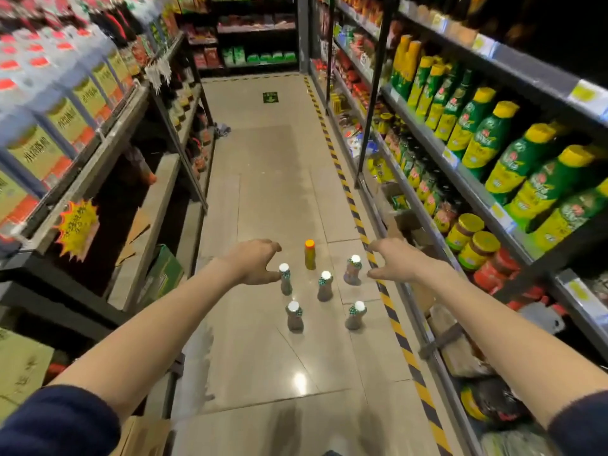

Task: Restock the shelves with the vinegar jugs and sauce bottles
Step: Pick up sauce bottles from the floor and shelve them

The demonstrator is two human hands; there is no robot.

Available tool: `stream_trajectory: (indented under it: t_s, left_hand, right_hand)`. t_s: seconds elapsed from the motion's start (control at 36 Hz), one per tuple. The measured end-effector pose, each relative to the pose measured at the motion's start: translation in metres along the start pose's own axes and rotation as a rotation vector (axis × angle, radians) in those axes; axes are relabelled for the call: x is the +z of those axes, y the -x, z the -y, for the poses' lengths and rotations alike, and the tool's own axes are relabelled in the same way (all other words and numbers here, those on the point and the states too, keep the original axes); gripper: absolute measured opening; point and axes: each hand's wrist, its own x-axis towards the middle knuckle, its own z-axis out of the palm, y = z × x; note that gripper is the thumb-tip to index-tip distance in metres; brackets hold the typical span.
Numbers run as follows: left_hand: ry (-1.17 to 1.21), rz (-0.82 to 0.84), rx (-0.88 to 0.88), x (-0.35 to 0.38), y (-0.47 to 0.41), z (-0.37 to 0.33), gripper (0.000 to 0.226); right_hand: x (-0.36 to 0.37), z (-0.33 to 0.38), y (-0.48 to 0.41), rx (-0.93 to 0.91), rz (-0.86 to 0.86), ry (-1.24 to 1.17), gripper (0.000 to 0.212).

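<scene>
Several sauce bottles with white caps and green-checked necks stand on the aisle floor, among them one at the left (285, 280), one in the middle (325, 286) and one at the right (353, 270). A yellow bottle with an orange cap (310, 254) stands behind them. My left hand (255, 263) hovers just left of the left bottle, fingers loosely spread, thumb close to its cap. My right hand (396, 262) hovers right of the right bottle, fingers relaxed, holding nothing. Vinegar jugs with red caps (49, 139) fill the upper left shelf.
Green and yellow bottles (513, 166) and yellow-lidded jars (473, 238) line the right shelves. A yellow-black striped line (362, 232) runs along the floor by the right shelving. Cardboard boxes (164, 271) sit under the left shelf, whose lower board (154, 205) is mostly bare.
</scene>
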Motion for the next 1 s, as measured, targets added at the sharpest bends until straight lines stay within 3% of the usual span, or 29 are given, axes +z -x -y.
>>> stream_trajectory:
  t_s: [0.33, 0.72, 1.0]
  left_hand:
    - [0.042, 0.109, -0.012, 0.028, -0.053, 0.018, 0.066]
    - [0.018, 0.270, 0.100, 0.069, -0.147, 0.065, 0.063]
    - [-0.048, 0.371, 0.184, 0.114, -0.213, 0.089, 0.068]
  right_hand:
    - [0.013, -0.015, -0.066, -0.011, 0.056, -0.081, 0.063]
    - [0.036, -0.028, -0.151, 0.041, 0.120, -0.053, 0.066]
    - [0.077, -0.047, -0.191, 0.130, 0.166, -0.188, 0.067]
